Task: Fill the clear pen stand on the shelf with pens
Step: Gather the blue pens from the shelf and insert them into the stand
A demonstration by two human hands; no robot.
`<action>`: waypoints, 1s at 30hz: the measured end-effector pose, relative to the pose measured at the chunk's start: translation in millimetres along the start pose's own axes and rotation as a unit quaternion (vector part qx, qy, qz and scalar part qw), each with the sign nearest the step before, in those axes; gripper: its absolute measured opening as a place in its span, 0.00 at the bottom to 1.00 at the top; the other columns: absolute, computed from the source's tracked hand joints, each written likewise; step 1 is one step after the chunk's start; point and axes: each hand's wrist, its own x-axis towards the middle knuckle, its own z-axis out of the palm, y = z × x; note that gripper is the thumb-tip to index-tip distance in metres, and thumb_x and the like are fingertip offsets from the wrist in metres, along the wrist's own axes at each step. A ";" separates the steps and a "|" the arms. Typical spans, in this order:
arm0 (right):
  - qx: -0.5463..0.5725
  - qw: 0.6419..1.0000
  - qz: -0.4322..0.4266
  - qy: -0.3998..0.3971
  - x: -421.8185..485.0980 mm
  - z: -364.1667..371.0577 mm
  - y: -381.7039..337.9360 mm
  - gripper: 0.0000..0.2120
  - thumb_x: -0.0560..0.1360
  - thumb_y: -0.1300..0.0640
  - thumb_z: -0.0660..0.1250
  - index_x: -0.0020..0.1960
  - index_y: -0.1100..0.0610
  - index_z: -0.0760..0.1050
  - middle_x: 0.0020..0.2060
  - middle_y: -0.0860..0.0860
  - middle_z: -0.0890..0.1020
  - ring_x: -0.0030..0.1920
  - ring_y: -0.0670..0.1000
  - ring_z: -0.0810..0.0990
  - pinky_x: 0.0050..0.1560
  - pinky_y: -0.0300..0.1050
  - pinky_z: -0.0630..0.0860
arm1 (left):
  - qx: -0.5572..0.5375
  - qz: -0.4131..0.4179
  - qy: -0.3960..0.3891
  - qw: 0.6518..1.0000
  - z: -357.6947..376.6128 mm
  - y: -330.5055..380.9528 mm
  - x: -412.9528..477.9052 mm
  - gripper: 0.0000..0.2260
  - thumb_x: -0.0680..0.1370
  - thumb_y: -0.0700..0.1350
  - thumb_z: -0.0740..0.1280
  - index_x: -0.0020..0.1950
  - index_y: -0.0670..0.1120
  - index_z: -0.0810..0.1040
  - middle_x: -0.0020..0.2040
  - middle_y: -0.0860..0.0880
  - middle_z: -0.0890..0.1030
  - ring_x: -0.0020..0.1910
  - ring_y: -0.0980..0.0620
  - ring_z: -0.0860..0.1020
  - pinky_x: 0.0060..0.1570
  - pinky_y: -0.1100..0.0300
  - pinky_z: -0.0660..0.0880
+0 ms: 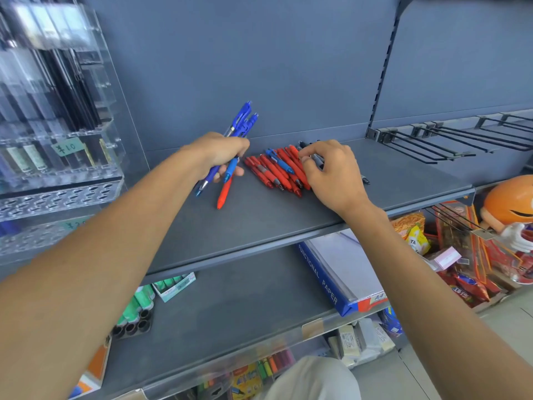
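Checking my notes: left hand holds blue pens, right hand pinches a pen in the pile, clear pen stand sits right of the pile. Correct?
No: the head view shows the clear pen stand left of the pile, not right. The left hand holds blue pens, and the right hand pinches a pen in the pile.

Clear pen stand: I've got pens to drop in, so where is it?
The clear pen stand stands at the head view's far left, left of the left hand gripping blue pens.
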 end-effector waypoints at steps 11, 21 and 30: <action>-0.046 0.998 -0.024 -0.021 8.7 -3.9 7.5 0.12 0.78 0.57 0.64 0.60 0.54 0.78 0.66 0.54 0.74 0.65 0.60 0.70 0.66 0.55 0.67 | 0.023 0.034 0.034 0.999 35.1 21.1 28.2 0.11 0.73 0.47 0.70 0.35 0.44 0.75 0.31 0.48 0.78 0.25 0.49 0.71 0.29 0.61 0.67; -0.183 0.972 -0.042 -0.142 18.8 -15.8 19.8 0.24 0.82 0.44 0.54 0.77 0.48 0.61 0.77 0.52 0.61 0.77 0.55 0.56 0.75 0.51 0.53 | 0.198 -0.017 0.019 0.980 48.6 33.3 36.8 0.20 0.72 0.59 0.69 0.32 0.46 0.70 0.15 0.51 0.68 0.15 0.52 0.65 0.26 0.64 0.62; -0.190 0.969 -0.042 -0.151 21.8 -17.0 26.0 0.23 0.82 0.43 0.54 0.76 0.48 0.63 0.77 0.52 0.62 0.76 0.56 0.57 0.74 0.52 0.54 | 0.217 -0.029 -0.036 0.975 53.4 43.2 38.6 0.14 0.73 0.50 0.65 0.33 0.45 0.68 0.14 0.51 0.64 0.12 0.53 0.60 0.19 0.70 0.59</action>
